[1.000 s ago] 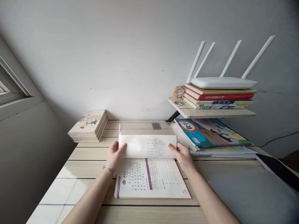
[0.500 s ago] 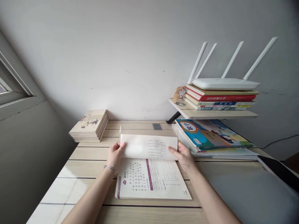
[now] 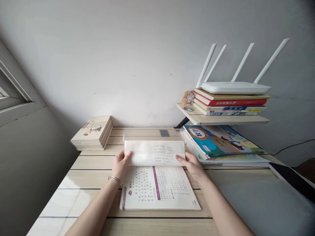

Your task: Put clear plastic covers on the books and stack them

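An open book (image 3: 159, 193) with purple-banded printed pages lies sideways on the desk, its lower half flat. My left hand (image 3: 121, 164) pinches the left edge of the book's upper section (image 3: 142, 152), thumb on top. At the opposite edge, my right hand (image 3: 193, 165) grips the same section between thumb and fingers. That section is tilted up, with a few lines of print on its right half. Behind it a clear plastic sheet (image 3: 144, 133) shows; whether it belongs to the book I cannot tell. A bracelet (image 3: 115, 179) circles my left wrist.
A stack of books (image 3: 94, 131) stands at the back left. Textbooks (image 3: 221, 141) are piled at right, under a small raised shelf (image 3: 204, 118) bearing more books and a white router (image 3: 235, 87). A grey surface (image 3: 248, 196) covers the desk's right side.
The view has shifted slightly, moving most things a little left. Both hands keep their hold on the book's upper section, which sits marginally higher.
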Available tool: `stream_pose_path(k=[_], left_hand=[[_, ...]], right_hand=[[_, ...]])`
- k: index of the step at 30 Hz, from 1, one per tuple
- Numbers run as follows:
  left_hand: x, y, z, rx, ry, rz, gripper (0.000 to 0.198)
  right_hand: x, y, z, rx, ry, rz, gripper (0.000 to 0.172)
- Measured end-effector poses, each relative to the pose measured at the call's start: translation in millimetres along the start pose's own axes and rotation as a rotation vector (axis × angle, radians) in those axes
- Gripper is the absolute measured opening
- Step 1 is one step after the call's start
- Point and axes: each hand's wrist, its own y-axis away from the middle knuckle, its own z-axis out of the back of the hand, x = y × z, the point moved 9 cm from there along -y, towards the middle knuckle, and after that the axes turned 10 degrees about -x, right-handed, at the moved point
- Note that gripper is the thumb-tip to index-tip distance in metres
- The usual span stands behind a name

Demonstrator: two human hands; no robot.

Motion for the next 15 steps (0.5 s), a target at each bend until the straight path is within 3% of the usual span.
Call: stream_pose_path(k=[4, 9, 12, 15], left_hand=[[-4, 2, 0.7, 0.011, -0.005, 0.0, 0.042], [-10, 9, -12.4, 0.202, 0.011, 0.042, 0.046], [-3, 4, -8.6, 0.159, -0.059, 0.029, 0.037], [2, -1, -5.0, 0.091, -0.077, 0.007, 0.036]], right_hand=[[-4, -4, 9, -0.129, 0.089, 0.047, 0.043], [-2, -3, 13, -0.217, 0.157, 0.09, 0.049], [2, -2, 12, -0.19, 0.133, 0.072, 0.046], [7, -1, 5, -0.067, 0.028, 0.032, 0.04]])
